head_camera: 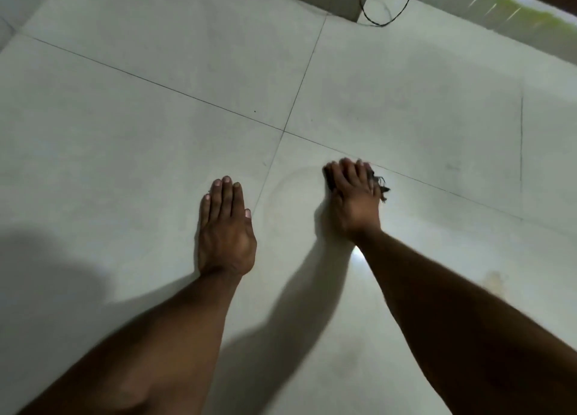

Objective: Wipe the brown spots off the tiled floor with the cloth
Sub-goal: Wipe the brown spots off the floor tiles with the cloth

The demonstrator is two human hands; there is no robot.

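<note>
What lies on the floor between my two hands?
In the head view, only bare tile and one grout line lie between the left hand and right hand.

left hand (225,230): flat, fingers straight | right hand (354,192): fingers curled down

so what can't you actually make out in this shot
- Cloth: head view, mostly hidden under the right hand; only a frayed dark edge shows, so its size and the grip on it are unclear.
- Brown spots: none can be told near the cloth; a faint yellowish smear is too dim to judge.
- Black cable: cut off by the top edge.
- Right fingers: motion-blurred.
</note>
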